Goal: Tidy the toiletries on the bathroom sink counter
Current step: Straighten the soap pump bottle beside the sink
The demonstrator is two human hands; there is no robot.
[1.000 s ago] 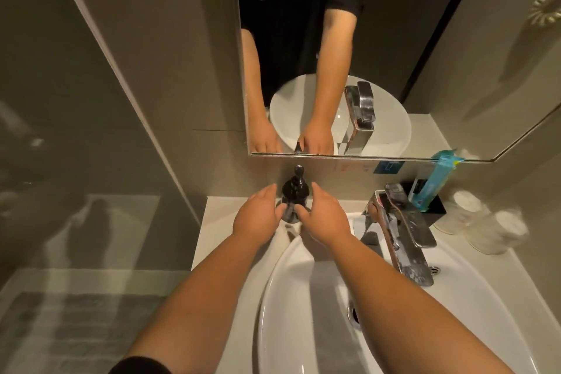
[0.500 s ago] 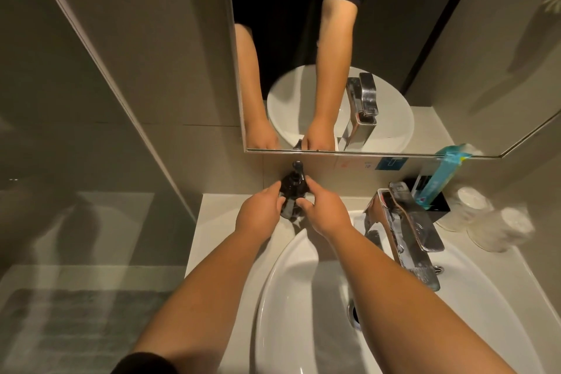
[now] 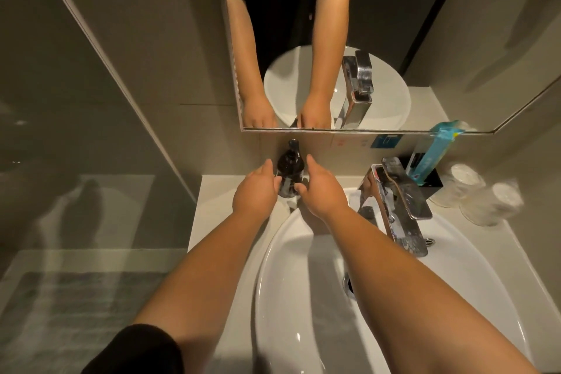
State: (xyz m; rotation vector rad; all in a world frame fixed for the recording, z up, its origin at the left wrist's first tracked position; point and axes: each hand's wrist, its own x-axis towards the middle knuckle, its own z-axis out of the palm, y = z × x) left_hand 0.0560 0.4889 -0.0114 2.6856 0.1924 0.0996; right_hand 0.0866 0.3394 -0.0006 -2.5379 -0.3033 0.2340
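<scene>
Counter (image 3: pixel 212 209) corner: dark pump bottle (image 3: pixel 290 171) between both hands, faucet (image 3: pixel 400 203) right.

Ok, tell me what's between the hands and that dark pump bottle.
Nothing visible. The left hand and right hand flank the dark pump bottle at the counter's back wall, fingers at its sides; contact is unclear.

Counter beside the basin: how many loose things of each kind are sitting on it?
Dark pump bottle: 1
Black holder with a blue packet: 1
Upturned clear cups: 2
Total: 4
</scene>
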